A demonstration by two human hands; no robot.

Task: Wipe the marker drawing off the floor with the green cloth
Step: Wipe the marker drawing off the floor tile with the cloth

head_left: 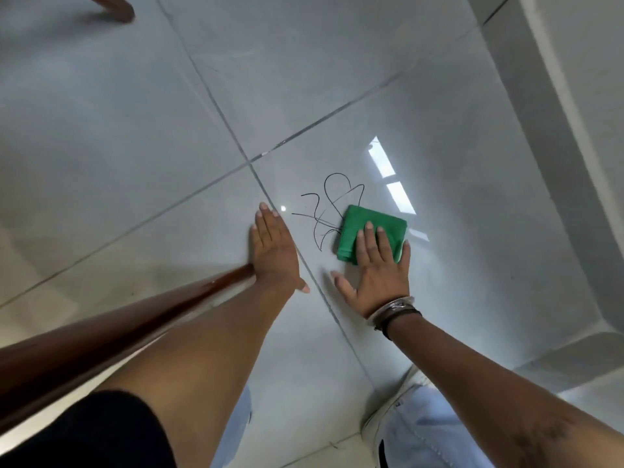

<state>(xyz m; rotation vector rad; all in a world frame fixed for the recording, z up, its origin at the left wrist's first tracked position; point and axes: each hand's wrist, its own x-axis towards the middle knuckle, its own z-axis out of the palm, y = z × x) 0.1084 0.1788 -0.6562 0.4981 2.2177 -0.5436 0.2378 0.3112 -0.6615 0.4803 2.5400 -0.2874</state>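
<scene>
A black marker drawing (329, 206) of looping lines lies on the glossy grey tiled floor (135, 130). A folded green cloth (363, 221) covers the drawing's lower right edge. My right hand (378, 268) presses flat on the cloth, fingers spread over its near half, thumb on the bare tile. My left hand (273, 248) rests flat on the floor just left of the drawing, fingers straight and empty.
A brown wooden furniture leg (101, 336) runs along my left arm and ends behind my left hand; another leg (114, 6) shows at the top left. A pale wall base (540, 130) borders the right side. My knees in light jeans (425, 430) are at the bottom.
</scene>
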